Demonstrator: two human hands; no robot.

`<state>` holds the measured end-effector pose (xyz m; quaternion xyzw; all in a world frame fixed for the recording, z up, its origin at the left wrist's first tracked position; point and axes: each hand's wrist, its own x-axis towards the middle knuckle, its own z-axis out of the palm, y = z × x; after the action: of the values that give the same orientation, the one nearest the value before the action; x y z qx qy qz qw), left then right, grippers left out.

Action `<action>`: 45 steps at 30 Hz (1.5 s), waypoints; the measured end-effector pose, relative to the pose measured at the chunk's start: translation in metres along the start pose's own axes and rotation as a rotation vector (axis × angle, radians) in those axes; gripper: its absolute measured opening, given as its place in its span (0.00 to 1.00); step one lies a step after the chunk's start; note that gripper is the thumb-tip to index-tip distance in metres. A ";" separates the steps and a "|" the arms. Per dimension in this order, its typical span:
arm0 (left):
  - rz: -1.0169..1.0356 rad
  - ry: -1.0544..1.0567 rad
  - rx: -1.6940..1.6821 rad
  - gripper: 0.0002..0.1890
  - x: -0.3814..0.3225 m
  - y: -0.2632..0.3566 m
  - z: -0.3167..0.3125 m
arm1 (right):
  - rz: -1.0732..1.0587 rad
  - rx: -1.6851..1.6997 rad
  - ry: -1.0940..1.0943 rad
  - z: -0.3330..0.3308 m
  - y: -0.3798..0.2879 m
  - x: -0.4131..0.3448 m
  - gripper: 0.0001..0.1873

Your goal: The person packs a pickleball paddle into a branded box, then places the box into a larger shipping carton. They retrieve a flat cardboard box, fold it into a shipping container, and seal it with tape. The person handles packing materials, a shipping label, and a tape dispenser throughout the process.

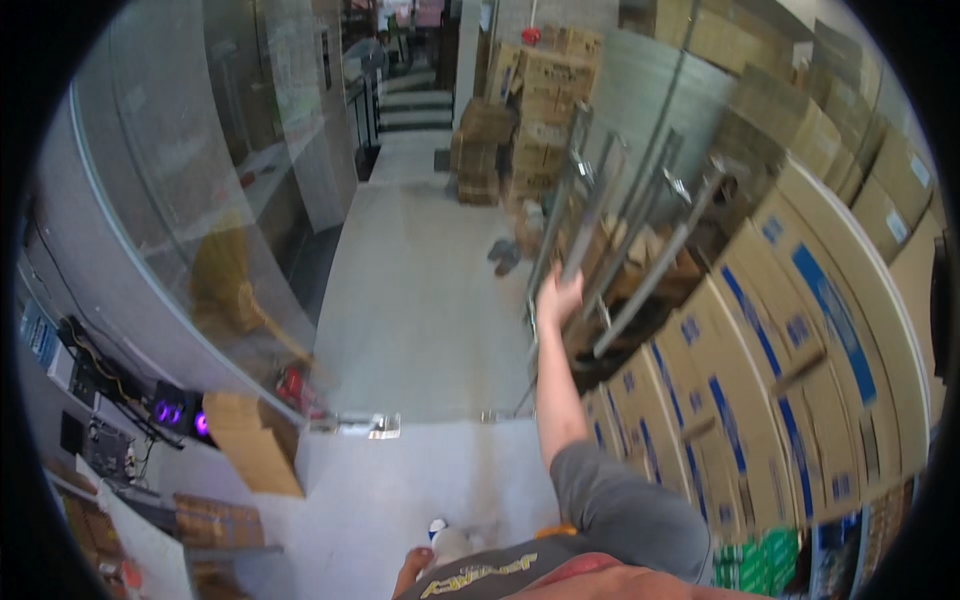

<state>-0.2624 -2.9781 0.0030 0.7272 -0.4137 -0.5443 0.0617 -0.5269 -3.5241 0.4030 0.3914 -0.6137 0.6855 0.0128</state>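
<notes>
My right hand (559,294) reaches forward, its fingers closed around the metal pull handle (589,217) of a glass door (637,97) that stands swung open on the right. More bar handles of the same kind show beside it. At the bottom of the view, my left hand (417,561) hangs low beside my body; it is partly hidden and its fingers cannot be made out. A white shoe (437,529) shows just right of it on the floor.
Stacked cardboard boxes (750,360) rise close on the right. A hallway floor (420,277) runs ahead to steps (416,109), with more cartons (544,112) beside it. A glass panel (172,187), an open cardboard box (255,442) and glowing purple fans (169,409) are on the left.
</notes>
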 end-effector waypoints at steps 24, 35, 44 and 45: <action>1.307 0.382 -0.141 0.32 0.416 0.750 -0.324 | -0.126 0.222 -0.129 0.395 0.032 0.072 0.14; 1.181 0.377 -1.289 0.25 0.536 0.846 -0.545 | -0.670 0.239 -1.171 0.603 0.003 0.119 0.31; 0.567 2.067 -0.765 0.09 0.524 0.899 -0.683 | -0.806 0.548 -1.290 0.842 0.071 0.194 0.26; 0.548 2.120 -0.785 0.08 0.531 0.888 -0.695 | -0.792 0.482 -1.300 0.870 0.097 0.195 0.26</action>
<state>-0.1170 -4.1611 0.3675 0.6351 -0.1010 0.2775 0.7137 -0.2577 -4.3790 0.3782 0.8937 -0.1486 0.3783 -0.1902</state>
